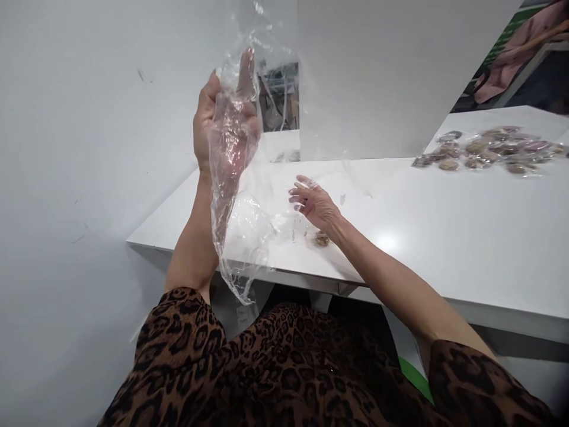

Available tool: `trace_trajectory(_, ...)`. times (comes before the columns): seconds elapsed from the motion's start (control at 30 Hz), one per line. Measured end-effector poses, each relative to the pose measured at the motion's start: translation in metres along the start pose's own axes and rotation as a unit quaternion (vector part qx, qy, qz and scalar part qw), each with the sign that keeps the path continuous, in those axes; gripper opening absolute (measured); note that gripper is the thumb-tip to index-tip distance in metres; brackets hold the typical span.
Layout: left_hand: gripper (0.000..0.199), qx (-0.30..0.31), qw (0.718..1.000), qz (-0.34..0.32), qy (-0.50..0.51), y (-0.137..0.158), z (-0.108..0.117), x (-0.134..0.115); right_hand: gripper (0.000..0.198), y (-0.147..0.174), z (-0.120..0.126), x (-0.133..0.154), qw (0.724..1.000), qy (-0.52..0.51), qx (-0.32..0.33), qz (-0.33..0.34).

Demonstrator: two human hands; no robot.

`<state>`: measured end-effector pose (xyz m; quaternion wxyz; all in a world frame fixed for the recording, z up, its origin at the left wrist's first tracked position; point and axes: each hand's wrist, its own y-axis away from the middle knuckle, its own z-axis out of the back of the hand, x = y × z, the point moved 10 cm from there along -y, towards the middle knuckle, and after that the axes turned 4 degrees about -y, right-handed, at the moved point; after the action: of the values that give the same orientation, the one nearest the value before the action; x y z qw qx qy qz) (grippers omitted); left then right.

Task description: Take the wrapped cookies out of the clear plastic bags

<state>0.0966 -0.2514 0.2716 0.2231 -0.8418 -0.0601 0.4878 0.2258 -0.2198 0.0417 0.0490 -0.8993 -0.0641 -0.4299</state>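
Plastic (227,184), clear and crumpled, drapes the raised left hand (214,121), finger grip unreadable! Right hand (316,204) over the tabletop (444,237), fingers loosely parted, gripping nothing, small brown piece (322,239) nearby.

A flat pale-grey wall (75,178) is rising on the left, a flat white panel (368,77) is standing far, and a curved bright-green object (415,378) is showing near right.
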Motion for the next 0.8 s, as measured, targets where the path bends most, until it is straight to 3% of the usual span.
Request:
trace_trajectory(0.1,0.041,-0.045,0.999,0.023,0.008,0.001,0.049,0.020,0.037,0.001,-0.008,0.025,0.999,-0.010,-0.003,0.034)
trace_trajectory(0.23,0.019,-0.054,0.980,0.158,-0.107,0.017,0.097,0.081,0.025,-0.001,-0.001,0.056,0.996,0.007,-0.043,0.073)
trace_trajectory(0.3,0.017,0.000,0.959,0.227,-0.170,0.033,0.099,0.117,0.022,-0.002,-0.002,0.060,0.995,0.012,-0.049,0.084)
trace_trajectory(0.4,0.034,0.109,0.927,0.281,-0.224,0.059,0.081,0.161,0.022,-0.002,-0.007,0.049,0.995,0.012,-0.051,0.084)
trace_trajectory(0.53,0.029,0.154,0.917,0.272,-0.248,0.069,0.070,0.182,0.020,0.003,0.004,0.039,0.995,0.055,-0.052,0.067)
trace_trajectory(0.63,0.019,0.099,0.922,0.261,-0.268,0.052,0.092,0.178,0.018,0.006,0.037,0.054,0.991,0.076,-0.067,0.085)
trace_trajectory(0.8,0.023,-0.132,0.945,0.216,-0.208,-0.019,0.179,0.151,0.021,0.009,0.113,0.068,0.978,0.124,-0.151,0.070)
